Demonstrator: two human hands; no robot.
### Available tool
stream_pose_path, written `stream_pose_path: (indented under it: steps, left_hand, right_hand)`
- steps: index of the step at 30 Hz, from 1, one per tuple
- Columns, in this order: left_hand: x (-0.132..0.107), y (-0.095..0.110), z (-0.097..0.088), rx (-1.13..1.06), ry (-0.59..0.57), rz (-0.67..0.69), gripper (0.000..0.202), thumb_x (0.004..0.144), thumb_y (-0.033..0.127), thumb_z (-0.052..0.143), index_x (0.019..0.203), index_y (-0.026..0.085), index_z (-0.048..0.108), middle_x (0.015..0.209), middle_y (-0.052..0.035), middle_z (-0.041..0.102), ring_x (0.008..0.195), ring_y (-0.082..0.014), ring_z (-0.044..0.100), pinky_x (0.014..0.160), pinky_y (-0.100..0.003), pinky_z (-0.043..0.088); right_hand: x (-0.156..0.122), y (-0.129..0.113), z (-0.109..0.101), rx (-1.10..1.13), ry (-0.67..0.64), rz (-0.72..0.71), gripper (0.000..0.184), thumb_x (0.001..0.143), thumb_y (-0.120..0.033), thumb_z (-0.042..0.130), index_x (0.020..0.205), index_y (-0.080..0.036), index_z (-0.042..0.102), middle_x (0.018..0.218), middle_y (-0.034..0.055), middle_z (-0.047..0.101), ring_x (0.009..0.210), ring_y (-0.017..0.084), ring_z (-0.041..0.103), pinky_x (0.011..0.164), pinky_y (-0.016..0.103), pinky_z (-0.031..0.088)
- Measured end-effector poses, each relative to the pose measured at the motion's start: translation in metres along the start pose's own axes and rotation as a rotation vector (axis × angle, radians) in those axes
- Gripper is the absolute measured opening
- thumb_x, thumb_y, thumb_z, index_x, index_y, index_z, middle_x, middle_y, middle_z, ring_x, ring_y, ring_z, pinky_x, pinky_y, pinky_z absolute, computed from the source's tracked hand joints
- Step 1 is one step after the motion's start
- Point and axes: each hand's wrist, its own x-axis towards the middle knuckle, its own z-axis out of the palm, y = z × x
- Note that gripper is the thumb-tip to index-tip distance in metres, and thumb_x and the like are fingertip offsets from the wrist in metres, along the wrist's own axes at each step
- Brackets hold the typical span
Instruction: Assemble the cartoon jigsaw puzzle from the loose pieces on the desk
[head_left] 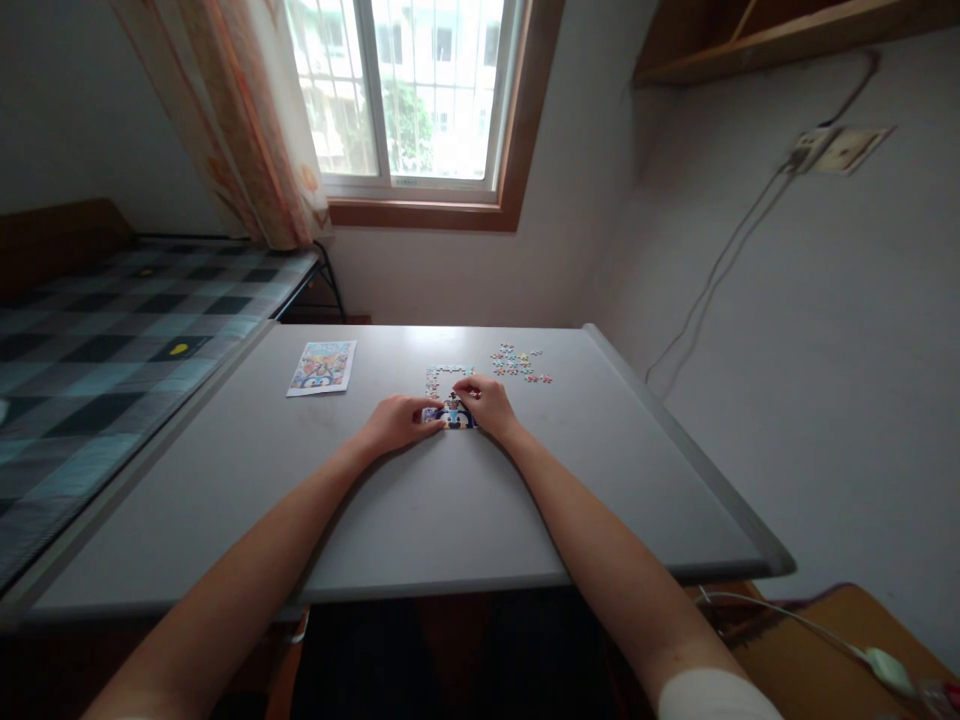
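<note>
A partly joined jigsaw puzzle (454, 420) lies on the table between my hands, its border pieces framing a gap in the middle and a penguin-like face along the near side. My left hand (401, 421) rests at its left edge, thumb and fingers apart, the fingertips touching the pieces. Over the right side of the puzzle, my right hand (486, 400) has thumb and forefinger pinched around a small puzzle piece, mostly hidden by the fingers. Loose puzzle pieces (513, 362) are scattered beyond my right hand. A printed reference picture (323, 367) lies to the left.
The grey table (442, 520) has a raised rim along its sides. A bed with a checked cover (187, 300) stands to the left, below a curtain (232, 120) and window. Cables (701, 290) hang down the right wall from a socket (840, 150).
</note>
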Motion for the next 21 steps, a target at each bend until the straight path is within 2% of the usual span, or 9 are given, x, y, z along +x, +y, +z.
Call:
stream_pose_path:
  steps: [9,16,21]
  left_hand:
    - [-0.0001,0.0019,-0.0009,0.005,-0.003,-0.018,0.050,0.078,0.060,0.056,0.111,0.025,0.072,0.060,0.0008,0.059,0.055,-0.0120,0.049,0.056,-0.023,0.030]
    - [-0.0010,0.0045,-0.0020,-0.001,-0.007,-0.017,0.049,0.078,0.060,0.056,0.111,0.026,0.072,0.061,0.0009,0.059,0.055,-0.0120,0.049,0.056,-0.023,0.029]
    - [-0.0003,0.0016,0.0000,0.000,0.000,-0.013,0.049,0.078,0.060,0.056,0.110,0.028,0.072,0.061,0.0014,0.059,0.054,-0.0115,0.048,0.056,-0.023,0.029]
  right_hand:
    - [0.0003,-0.0003,0.0011,0.014,-0.013,0.025,0.017,0.078,-0.014,0.058,0.081,-0.020,0.073,0.082,0.0020,0.072,0.075,0.014,0.063,0.074,0.025,0.049]
    - [0.0007,0.0008,0.0005,-0.090,-0.055,-0.015,0.017,0.080,-0.013,0.061,0.081,-0.022,0.075,0.083,0.0029,0.073,0.082,0.017,0.063,0.086,0.031,0.046]
    - [0.0005,0.0016,0.0011,-0.123,-0.062,-0.021,0.017,0.081,-0.013,0.061,0.083,-0.021,0.076,0.084,0.0034,0.072,0.083,0.017,0.061,0.088,0.032,0.044]
